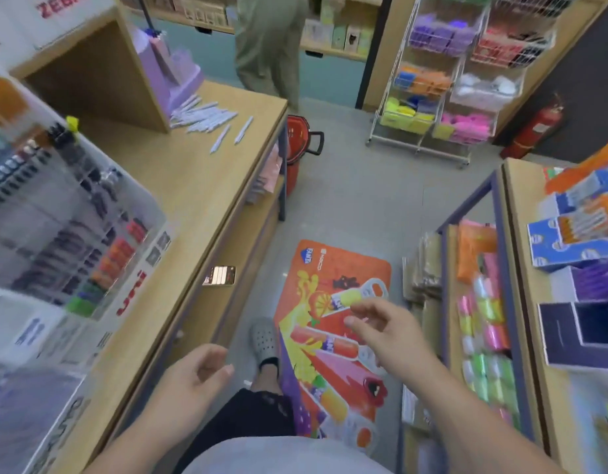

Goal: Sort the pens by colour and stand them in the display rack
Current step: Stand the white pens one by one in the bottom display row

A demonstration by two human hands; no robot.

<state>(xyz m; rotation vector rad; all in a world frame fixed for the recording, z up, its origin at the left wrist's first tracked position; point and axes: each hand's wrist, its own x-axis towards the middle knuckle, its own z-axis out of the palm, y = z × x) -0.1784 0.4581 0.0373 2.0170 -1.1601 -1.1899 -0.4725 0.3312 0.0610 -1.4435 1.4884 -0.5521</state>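
Hovering over the aisle, 2 empty hands!
Loosely curled left hand, relaxed half-spread right hand; pale pens lie scattered far down the counter, well apart from the display rack.

One view, from the camera worn on my head. It faces forward and down the aisle floor, tilted steeply enough that my own foot sits near the bottom edge. My left hand and right hand are nearest the lens, low in frame. The table runs up the left side, near edge close, far corner well off. Wide-angle: the second table on the right fits in too. Side margins blurred.
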